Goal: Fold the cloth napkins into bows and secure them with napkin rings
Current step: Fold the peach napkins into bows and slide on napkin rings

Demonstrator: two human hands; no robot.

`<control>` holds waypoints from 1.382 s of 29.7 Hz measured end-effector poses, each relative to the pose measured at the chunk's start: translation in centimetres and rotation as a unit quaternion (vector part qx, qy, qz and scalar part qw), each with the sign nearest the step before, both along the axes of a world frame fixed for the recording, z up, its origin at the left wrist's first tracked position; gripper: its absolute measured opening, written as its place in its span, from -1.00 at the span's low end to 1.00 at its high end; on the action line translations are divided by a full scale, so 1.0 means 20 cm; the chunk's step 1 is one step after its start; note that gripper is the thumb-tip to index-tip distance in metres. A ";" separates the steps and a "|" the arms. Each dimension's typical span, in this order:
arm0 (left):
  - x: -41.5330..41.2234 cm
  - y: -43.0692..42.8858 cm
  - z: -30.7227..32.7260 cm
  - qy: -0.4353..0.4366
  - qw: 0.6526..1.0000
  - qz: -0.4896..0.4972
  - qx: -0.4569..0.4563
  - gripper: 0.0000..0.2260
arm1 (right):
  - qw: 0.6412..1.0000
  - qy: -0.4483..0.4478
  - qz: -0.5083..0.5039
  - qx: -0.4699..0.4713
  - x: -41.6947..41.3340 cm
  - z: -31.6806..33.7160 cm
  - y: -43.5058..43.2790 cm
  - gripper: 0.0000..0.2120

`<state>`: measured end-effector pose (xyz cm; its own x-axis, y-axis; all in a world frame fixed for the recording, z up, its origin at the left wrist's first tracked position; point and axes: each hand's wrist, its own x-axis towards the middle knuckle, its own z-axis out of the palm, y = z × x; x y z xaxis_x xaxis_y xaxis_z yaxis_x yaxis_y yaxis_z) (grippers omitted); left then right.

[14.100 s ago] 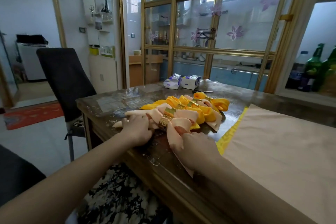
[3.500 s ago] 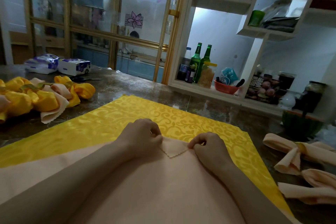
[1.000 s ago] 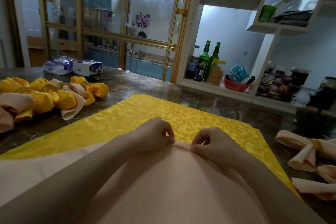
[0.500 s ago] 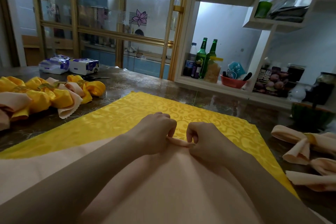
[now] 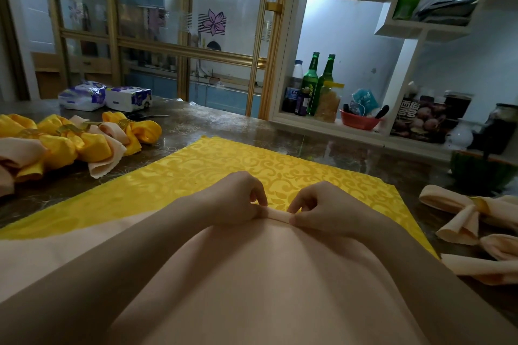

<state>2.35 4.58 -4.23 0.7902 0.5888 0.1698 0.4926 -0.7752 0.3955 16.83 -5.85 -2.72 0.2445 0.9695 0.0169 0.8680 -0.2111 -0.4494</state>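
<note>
Now the peach napkin (image 5: 266,274) is lying spread across the near foreground, covering most of the yellow napkin (image 5: 224,165) beneath it. At its far corner both hands are working close together. The left hand (image 5: 235,199) is pinching one end of a small roll (image 5: 277,215) between thumb and forefinger, and the right hand (image 5: 322,207) is pinching the other end the same way, with the remaining fingers curling in.

A few seconds ago that corner was lying flat as a pointed tip between the hands. Since then it has been turning over on itself, and it is now showing as a tight little tube. That suggests the rolling stage is only just getting under way, with nearly the whole cloth still waiting to be gathered before any ring can go on.

Further out, two peach bows (image 5: 471,213) are sitting at the right on the table (image 5: 224,123), and a pile of ringed yellow and peach bows (image 5: 70,143) is resting at the left. Tissue packs (image 5: 106,95) are lying beyond.
</note>
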 end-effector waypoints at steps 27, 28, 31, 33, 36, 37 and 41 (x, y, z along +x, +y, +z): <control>-0.06 -0.05 0.00 -0.014 0.999 0.013 0.042 -0.87 | 1.000 0.001 0.014 -0.016 -0.03 0.04 -0.02 -0.92; -0.07 -0.05 0.00 -0.027 0.999 0.013 0.033 -0.88 | 1.000 0.007 0.012 -0.018 -0.03 0.04 -0.02 -0.92; -0.09 -0.05 0.00 -0.031 0.999 0.006 0.027 -0.87 | 0.999 0.006 0.004 -0.034 -0.02 0.03 -0.02 -0.94; -0.10 -0.05 -0.01 -0.020 0.999 0.004 0.027 -0.85 | 0.999 -0.002 0.001 -0.046 -0.03 0.04 -0.02 -0.88; -0.12 -0.05 0.00 -0.005 1.000 0.004 0.008 -0.84 | 0.999 -0.029 0.012 -0.042 -0.05 0.04 -0.02 -0.91; -0.13 -0.05 0.00 -0.006 1.000 0.003 -0.003 -0.84 | 0.998 -0.038 0.014 -0.040 -0.06 0.04 -0.02 -0.93; -0.16 -0.07 0.02 -0.012 1.000 -0.010 -0.014 -0.86 | 0.996 -0.063 0.023 -0.052 -0.09 0.05 -0.02 -0.87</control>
